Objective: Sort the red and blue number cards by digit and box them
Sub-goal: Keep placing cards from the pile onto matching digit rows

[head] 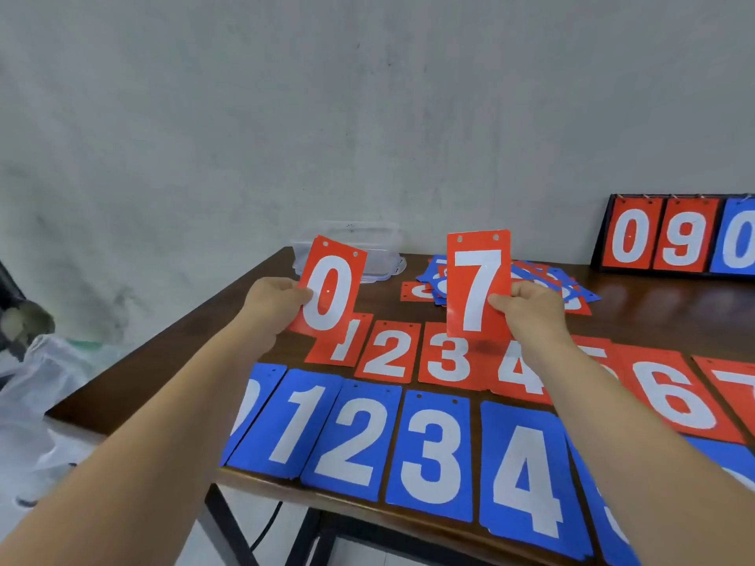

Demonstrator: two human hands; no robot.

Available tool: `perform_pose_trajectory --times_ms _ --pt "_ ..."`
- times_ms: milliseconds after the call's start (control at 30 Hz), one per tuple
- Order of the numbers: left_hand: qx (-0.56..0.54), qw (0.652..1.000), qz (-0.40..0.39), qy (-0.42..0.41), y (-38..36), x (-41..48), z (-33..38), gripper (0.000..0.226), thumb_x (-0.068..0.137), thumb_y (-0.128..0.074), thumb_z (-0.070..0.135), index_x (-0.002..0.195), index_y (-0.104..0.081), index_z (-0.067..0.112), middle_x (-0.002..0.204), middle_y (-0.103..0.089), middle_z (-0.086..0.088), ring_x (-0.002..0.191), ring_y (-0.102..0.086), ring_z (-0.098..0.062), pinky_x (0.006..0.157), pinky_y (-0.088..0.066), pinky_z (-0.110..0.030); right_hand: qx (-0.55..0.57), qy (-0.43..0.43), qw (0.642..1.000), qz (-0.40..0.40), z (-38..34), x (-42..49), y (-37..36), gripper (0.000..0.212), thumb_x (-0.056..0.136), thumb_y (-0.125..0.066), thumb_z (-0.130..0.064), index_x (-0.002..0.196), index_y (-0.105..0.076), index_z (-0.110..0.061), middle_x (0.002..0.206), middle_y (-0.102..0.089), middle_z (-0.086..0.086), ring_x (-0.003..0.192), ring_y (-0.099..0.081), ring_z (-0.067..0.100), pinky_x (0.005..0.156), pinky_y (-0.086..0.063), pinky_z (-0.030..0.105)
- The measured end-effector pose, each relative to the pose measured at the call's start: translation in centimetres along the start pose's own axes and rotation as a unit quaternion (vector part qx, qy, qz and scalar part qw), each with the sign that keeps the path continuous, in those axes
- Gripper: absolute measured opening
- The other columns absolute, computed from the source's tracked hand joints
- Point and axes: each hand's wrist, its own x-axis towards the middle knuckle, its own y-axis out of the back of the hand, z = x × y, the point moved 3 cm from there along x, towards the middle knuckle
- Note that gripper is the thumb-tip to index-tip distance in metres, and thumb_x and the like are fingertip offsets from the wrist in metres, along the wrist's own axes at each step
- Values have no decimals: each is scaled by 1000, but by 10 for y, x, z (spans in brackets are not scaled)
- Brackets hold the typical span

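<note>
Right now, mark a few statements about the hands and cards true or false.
1. The left hand holds a red 0 card. True.
2. The right hand holds a blue 7. False: the 7 card in that hand is red.
3. The blue row lies nearer the person than the red row. True.
4. The loose pile lies left of the clear box. False: it lies to the right of the box.
</note>
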Motion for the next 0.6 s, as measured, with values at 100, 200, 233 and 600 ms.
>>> perform_pose_trajectory --times_ms 100,200,233,600 --pt "-1 1000 9 12 22 3 -13 18 93 -62 16 106 -67 6 105 -70 -14 91 -68 -29 86 -55 -42 -5 15 1000 -16 -3 -22 -14 5 92 -61 -10 89 -64 -11 93 -64 3 84 -61 19 64 -47 23" --pt "6 1000 11 18 39 14 -26 16 92 -63 16 104 -67 6 104 -70 -15 91 -68 -29 83 -56 -40 3 12 999 -38 -5 -39 -33 5 90 -62 -7 90 -66 -10 90 -65 2 78 -63 15 61 -47 22" --pt "8 1000 12 21 44 19 -30 15 91 -64 16 103 -67 6 104 -70 -15 91 -68 -29 81 -55 -38 1 10 999 -45 -5 -44 -40 6 90 -62 -7 91 -66 -12 90 -66 1 80 -64 16 63 -49 24" --pt "62 997 -31 26 61 89 -69 25 89 -66 16 109 -68 1 113 -68 -15 103 -65 -31 93 -52 -46 8 -25 999 -29 -9 -81 -94 15 91 -62 -9 80 -63 -21 78 -65 -6 68 -63 7 52 -45 18"
